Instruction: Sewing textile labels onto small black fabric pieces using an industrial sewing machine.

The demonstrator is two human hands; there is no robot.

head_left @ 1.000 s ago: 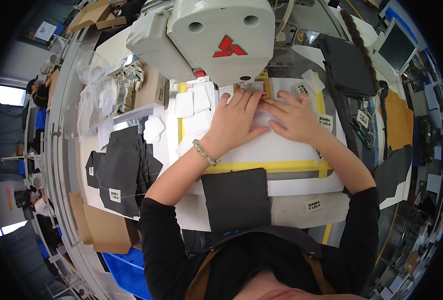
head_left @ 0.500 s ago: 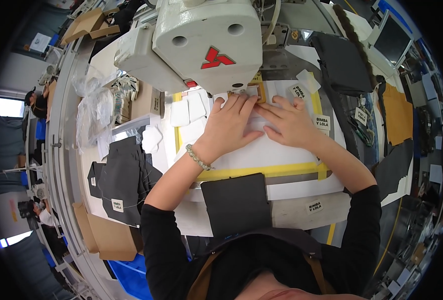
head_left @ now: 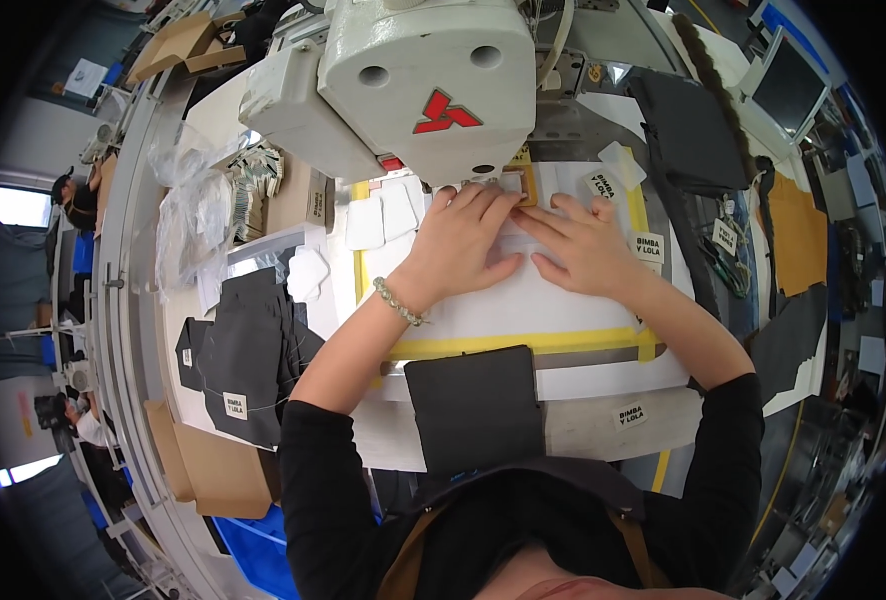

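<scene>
Beneath the white sewing machine head [head_left: 428, 95], both of my hands lie on a white sheet [head_left: 523, 310] bordered with yellow tape. My left hand [head_left: 466, 238] is open, palm down, with its fingers stretched toward the machine; their tips are partly hidden below the head. Close beside it, my right hand [head_left: 580, 248] is also open, fingers spread and a fingertip near the left hand's. A small tan frame [head_left: 529, 186] shows just beyond the fingertips. Left of my left hand are several white fabric pieces [head_left: 366, 222]. White labels [head_left: 648, 246] lie right of my right hand.
A dark fabric panel [head_left: 475, 408] lies at the table's front edge. Dark cut pieces [head_left: 248, 350] are stacked at left, near a cardboard box of labels [head_left: 298, 195] and clear plastic bags [head_left: 188, 215]. Folded dark fabric [head_left: 688, 130] and a monitor [head_left: 788, 85] are at right.
The whole view has shifted slightly, the machine head now a little farther right. My hands keep nearly the same pose on the sheet, under the machine.
</scene>
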